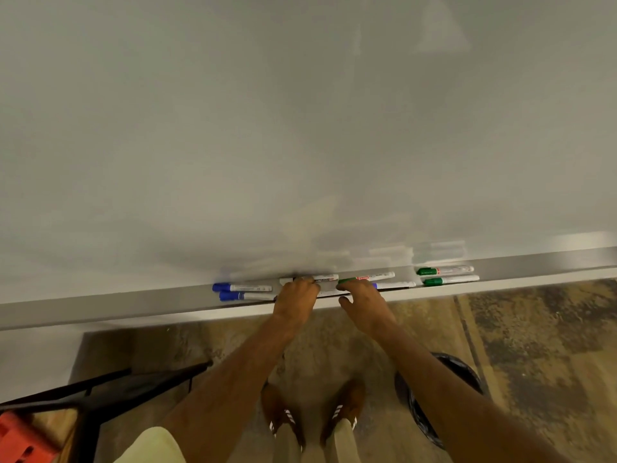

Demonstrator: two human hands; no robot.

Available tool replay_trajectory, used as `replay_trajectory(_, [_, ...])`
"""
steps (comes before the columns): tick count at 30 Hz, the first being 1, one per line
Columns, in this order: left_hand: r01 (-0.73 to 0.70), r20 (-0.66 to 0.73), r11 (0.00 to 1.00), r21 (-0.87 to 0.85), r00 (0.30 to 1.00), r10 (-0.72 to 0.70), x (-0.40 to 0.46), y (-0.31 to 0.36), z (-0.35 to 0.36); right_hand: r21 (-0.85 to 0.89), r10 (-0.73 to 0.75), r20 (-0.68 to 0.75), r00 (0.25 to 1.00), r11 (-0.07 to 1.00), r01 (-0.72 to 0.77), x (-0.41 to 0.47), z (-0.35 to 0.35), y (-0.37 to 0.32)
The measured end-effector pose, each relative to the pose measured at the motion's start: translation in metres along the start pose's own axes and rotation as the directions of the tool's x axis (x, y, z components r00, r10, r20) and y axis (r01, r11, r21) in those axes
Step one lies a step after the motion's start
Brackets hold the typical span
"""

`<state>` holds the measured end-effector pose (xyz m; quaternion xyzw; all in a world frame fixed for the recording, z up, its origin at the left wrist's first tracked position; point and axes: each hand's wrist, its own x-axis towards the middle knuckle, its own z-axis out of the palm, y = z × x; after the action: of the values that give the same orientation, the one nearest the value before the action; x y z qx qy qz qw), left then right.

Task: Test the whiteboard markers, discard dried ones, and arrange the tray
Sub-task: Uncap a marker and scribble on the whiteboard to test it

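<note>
A long grey tray (133, 304) runs under the whiteboard (300, 128). On it lie two blue-capped markers (242, 289) at the left and two green-capped markers (445, 271) at the right. Between them are several more: a white marker with a red label (325, 279), a green-capped one (365, 277) and a blue one (394, 285) partly hidden. My left hand (297, 297) rests fingers-down on the middle markers, curled over the white one. My right hand (362, 300) lies with its fingers on the green-capped marker, thumb spread below the tray's edge.
A black-lined bin (444, 392) stands on the worn floor at my right, below the tray. A black frame (110, 392) and a red object (20, 439) are at the lower left. My shoes (314, 412) show below.
</note>
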<state>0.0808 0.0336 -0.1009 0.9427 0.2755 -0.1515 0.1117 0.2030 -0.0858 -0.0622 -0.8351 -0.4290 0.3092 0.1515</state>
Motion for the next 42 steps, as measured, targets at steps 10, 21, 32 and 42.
replay_trajectory(10, [-0.032,-0.130,0.984,-0.174,0.991,0.009,-0.023,-0.003,-0.014,-0.037,-0.099,-0.086,0.991,0.995,0.096,0.001,-0.012,-0.003])
replay_trajectory(21, [-0.070,-0.241,0.926,-0.371,0.970,-0.024,-0.078,0.015,-0.116,0.191,-0.118,-0.020,0.993,0.974,0.119,-0.038,-0.097,-0.046])
replay_trajectory(32, [-0.189,-0.425,0.868,-0.459,0.905,-0.027,-0.125,0.057,-0.203,0.878,-0.184,-0.151,0.971,0.426,0.217,-0.105,-0.159,-0.099])
replay_trajectory(42, [-0.357,-0.676,0.878,-0.318,0.735,0.054,-0.163,0.068,-0.278,0.726,-0.358,-0.424,0.832,0.415,0.548,-0.132,-0.221,-0.142])
